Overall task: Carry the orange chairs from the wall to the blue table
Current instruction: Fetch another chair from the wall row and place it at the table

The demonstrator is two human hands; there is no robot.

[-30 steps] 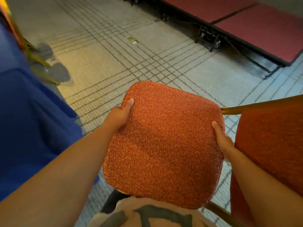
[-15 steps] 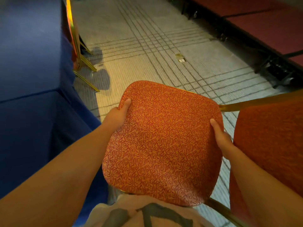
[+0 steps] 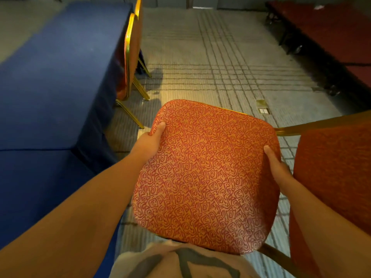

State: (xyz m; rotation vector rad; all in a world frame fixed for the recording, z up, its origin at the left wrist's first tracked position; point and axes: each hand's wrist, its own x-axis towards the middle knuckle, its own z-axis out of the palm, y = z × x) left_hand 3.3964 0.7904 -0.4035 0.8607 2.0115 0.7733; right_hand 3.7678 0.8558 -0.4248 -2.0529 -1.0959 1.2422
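Over grey lined carpet [image 3: 220,63], beside the blue table [image 3: 50,77], the orange chair [image 3: 204,177] was held aloft, left hand [image 3: 149,142] and right hand [image 3: 278,167] gripping opposite seat edges.

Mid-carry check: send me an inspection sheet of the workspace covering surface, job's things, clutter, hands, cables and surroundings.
Surface: carpet, pale with a grid of dark lines.
Job's things: carried chair held in front of the body, seat up, backrest to the right; blue table on the left; two orange chairs stand along its side.
Clutter: a floor box set into the carpet ahead; nothing else seen.
Hands: left hand grips the seat's left edge, right hand grips its right edge, thumbs on top.
Cables: nothing seen.
Surroundings: red stage platforms along the right.
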